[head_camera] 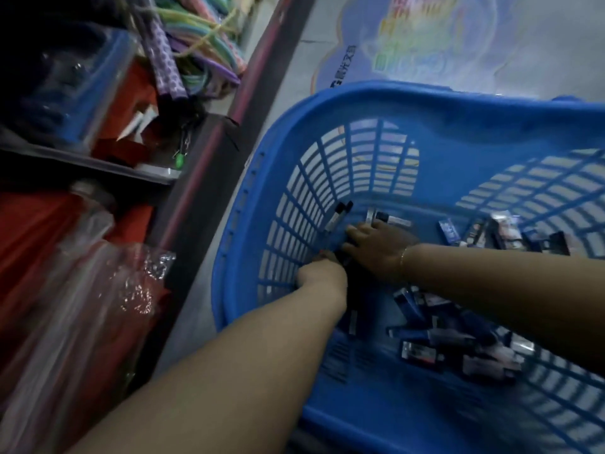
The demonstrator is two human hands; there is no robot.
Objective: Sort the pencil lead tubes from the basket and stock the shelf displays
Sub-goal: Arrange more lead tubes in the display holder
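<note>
A blue slatted plastic basket (pixel 425 116) stands on the floor with several small pencil lead tubes (pixel 435 342) scattered over its bottom. More tubes (pixel 501 232) lie along its far right side. Both my hands reach into the basket's left corner. My left hand (pixel 322 273) is curled around a dark bundle of tubes (pixel 339 217) that leans against the basket wall. My right hand (pixel 381 245) lies over the same bundle, fingers bent onto it. The frame is blurred, so the exact hold of the right fingers is unclear.
A dark shelf unit (pixel 196 178) stands to the left of the basket, holding red packets in clear wrap (pixel 82 273), a clear box (pixel 82 90) and pastel cords (pixel 203 37). Grey floor with a colourful sticker (pixel 425 44) lies beyond the basket.
</note>
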